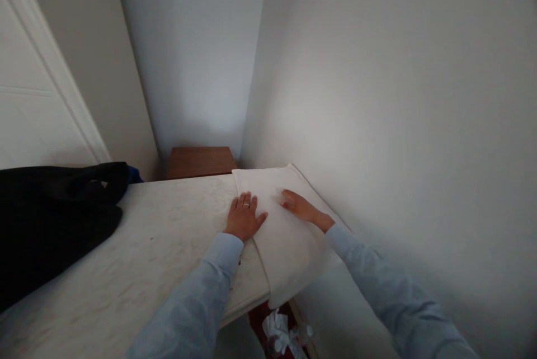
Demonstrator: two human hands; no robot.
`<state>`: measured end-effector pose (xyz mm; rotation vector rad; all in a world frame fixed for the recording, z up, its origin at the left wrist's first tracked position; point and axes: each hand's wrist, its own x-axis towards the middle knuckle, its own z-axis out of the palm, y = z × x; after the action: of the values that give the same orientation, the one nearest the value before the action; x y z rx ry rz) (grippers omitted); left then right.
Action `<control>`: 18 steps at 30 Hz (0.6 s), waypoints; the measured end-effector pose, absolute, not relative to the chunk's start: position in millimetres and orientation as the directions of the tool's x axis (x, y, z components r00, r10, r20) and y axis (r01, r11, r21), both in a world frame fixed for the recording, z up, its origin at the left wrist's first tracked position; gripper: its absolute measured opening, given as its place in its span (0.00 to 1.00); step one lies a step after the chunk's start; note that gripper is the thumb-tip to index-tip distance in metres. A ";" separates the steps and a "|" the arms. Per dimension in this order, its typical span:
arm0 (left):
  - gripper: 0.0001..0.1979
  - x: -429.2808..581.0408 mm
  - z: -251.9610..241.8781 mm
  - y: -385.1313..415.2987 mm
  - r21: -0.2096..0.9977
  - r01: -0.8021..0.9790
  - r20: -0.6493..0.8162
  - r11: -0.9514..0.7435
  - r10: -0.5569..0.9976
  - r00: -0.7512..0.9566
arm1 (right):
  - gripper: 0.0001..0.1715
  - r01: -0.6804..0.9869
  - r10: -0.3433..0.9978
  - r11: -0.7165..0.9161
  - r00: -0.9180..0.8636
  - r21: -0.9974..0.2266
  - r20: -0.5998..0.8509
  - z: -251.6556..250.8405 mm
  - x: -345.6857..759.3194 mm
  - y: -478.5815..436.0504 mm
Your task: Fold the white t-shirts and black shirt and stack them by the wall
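A white cloth (289, 247) lies flat over the right end of a pale, marbled-looking surface (176, 225), its near corner hanging past the front edge. My left hand (243, 217) rests palm down across the cloth's left edge, fingers spread, a ring on one finger. On the upper middle of the cloth is my right hand (302, 207), its fingers stretched toward the left and slightly blurred. Neither hand grips anything that I can see.
A black garment (54, 219) with a bit of blue covers the surface's left side. Behind stands a brown wooden piece (201, 162). Walls close in at the back and right (398, 113). Below the front edge are white crumpled items (279, 330) on something red.
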<state>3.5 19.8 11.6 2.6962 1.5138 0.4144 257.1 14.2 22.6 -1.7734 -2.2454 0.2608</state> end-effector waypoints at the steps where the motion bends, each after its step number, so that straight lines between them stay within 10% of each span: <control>1: 0.35 3.4 11.8 19.6 0.146 0.834 0.221 -0.532 0.840 0.496 | 0.37 0.942 0.977 0.209 -0.193 -0.261 0.089 23.9 259.9 35.0; 18: 0.36 4.3 3.8 15.7 0.187 0.839 0.238 -0.511 0.852 0.466 | 0.32 0.985 0.984 -0.167 0.164 -0.047 -0.068 19.7 310.5 207.0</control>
<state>4.3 15.7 3.8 2.6521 1.5304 0.4692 310.5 207.0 19.7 -2.4027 -2.0320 0.1304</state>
